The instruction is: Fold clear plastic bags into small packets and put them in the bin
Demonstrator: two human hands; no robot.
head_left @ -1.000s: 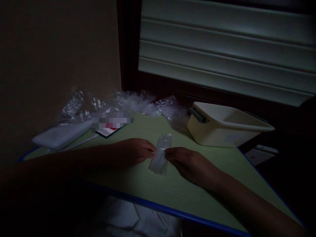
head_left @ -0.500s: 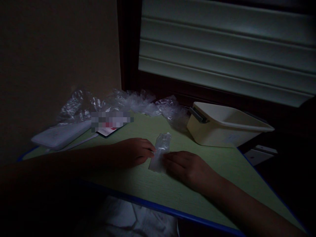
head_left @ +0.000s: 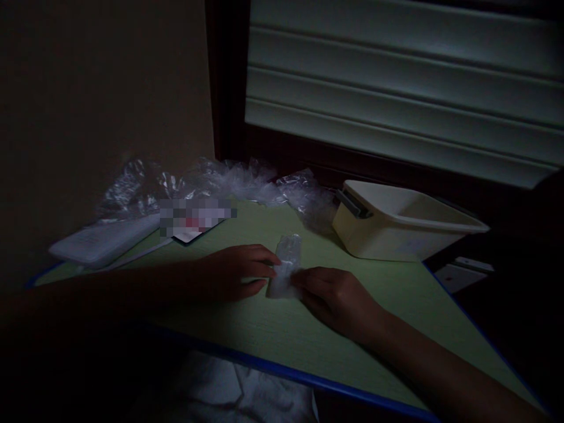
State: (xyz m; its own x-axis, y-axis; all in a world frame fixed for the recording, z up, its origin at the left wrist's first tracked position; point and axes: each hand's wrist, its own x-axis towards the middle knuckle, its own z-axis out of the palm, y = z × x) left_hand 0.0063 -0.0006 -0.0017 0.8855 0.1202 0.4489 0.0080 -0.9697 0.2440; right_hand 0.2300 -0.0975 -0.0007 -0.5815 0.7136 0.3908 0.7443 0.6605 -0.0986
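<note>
Since the earlier frame: clear plastic sleeve (head_left: 288,255) looks shorter, its near end drawn in; left fingers have spread. Landmark: cream plastic bin (head_left: 374,235). Sleeve lies flat on the green tabletop (head_left: 247,329), left of the bin and nearer the wearer. Crumpled plastic bags (head_left: 251,179) left of the bin, toward the wall.

Risks, my judgement: thin film could slide or spring open if the left fingertips lift; uneven pressure from the right could crease it askew. Dim light may hide a loose edge.

Pose: left hand (head_left: 238,273) comes in low, thumb and fingers apart, tips at the sleeve's left edge. Right hand (head_left: 341,296) angled in, fingers bunched at the right edge; blurred, cannot tell whether film is pinched.
</note>
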